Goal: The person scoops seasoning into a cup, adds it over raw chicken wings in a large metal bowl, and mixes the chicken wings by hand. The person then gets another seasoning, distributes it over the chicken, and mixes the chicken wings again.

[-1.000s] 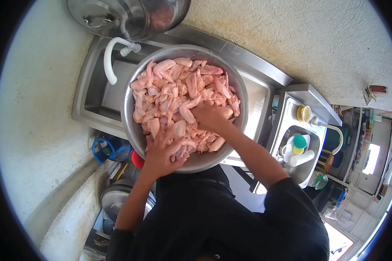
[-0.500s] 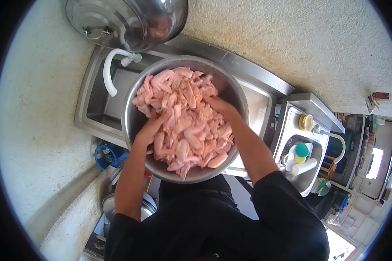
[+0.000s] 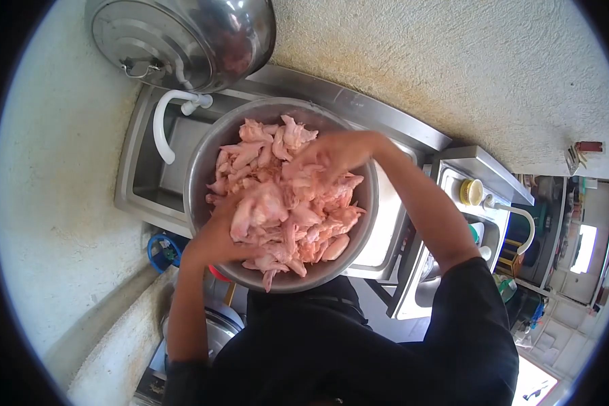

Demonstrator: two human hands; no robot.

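Note:
A large round steel bowl (image 3: 197, 145) holds a heap of raw chicken wings (image 3: 298, 233). My left hand (image 3: 215, 233) is at the bowl's left side, its fingers curled around wings and partly hidden by them. Higher up on the right, my right hand (image 3: 342, 154) reaches over the heap with bent fingers gripping wings from above. Both hands are slightly blurred, as are the wings between them.
Under the bowl is a steel sink unit (image 3: 135, 193) with a white tap (image 3: 161, 128). A large steel pot (image 3: 240, 47) stands behind it. To the right are a second sink (image 3: 446, 179), a yellow tub (image 3: 471, 192) and another white tap (image 3: 524, 220). A blue basket (image 3: 162, 252) sits low left.
My right hand has risen from the bowl's right side and swung over the heap. My left hand has moved down and left. The wings between them have shifted and been turned over.

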